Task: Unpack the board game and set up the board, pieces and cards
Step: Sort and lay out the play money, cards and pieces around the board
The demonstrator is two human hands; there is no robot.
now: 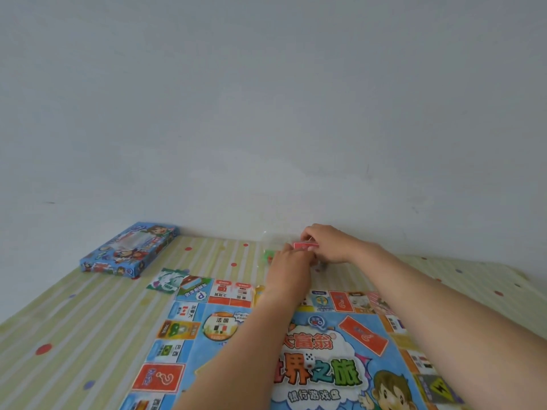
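**Red cards held at the far edge of the board**

A blue illustrated game box [130, 250] lies flat near the far left corner of the cloth [74, 335], close to the wall [266, 113]. Between the box and the game board [325, 389], just off the board's far left corner, lies a green printed sheet [167, 281], possibly play money. Beside the hands, on the left, sits a small green thing [268, 255], too blurred to name, and above it there is a faint glint that may be clear plastic.

Both forearms stretch out over the board and hide much of its middle and its far edge. The right hand [325, 244] pinches the red cards [306, 246] between thumb and curled fingers, holding them level just past the board's far edge, near the wall. The left hand [288, 266] reaches to the left end of the cards, back turned to the camera. Its fingertips are hidden, so I cannot tell whether it grips them.

The board lies unfolded and flat on the near half of the surface, its title facing the person. The cloth is pale yellow-green with white stripes and scattered red, purple and yellow dots. Behind it rises a plain grey-white wall with a few faint marks
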